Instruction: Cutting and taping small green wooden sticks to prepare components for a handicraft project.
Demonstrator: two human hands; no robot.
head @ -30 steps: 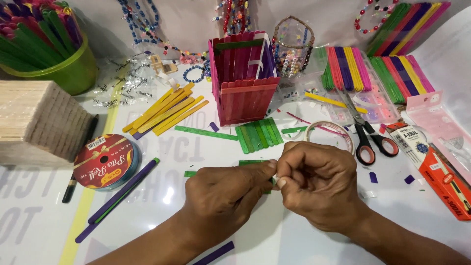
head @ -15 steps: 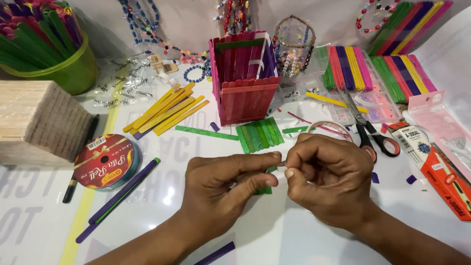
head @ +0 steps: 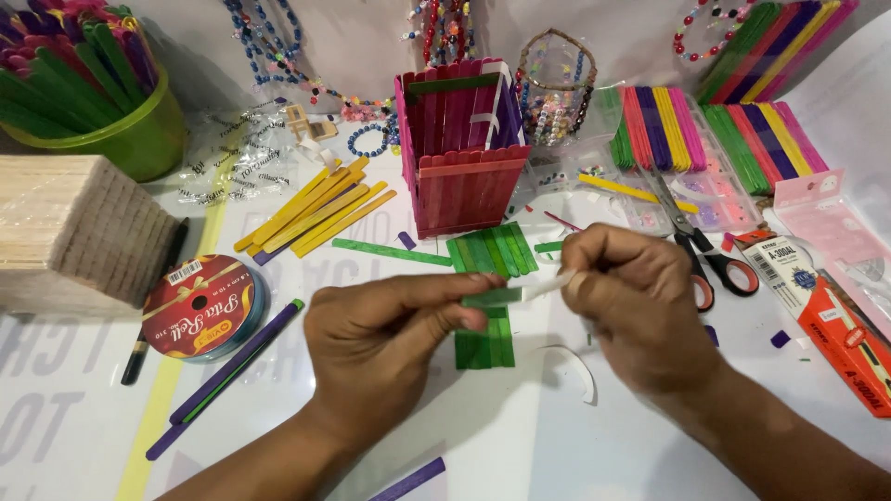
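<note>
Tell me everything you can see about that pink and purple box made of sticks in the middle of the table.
The pink and purple box of flat craft sticks stands upright on the white table, behind both hands and touched by neither. Its walls are vertical sticks set side by side, which look like dyed wood: mostly dark pink, with purple ones on the right side. A horizontal pink stick crosses the front wall, a green one lies across the top at the back, and pale strips run down the right part. The top is open. Green stick panels lie right before its base.
</note>
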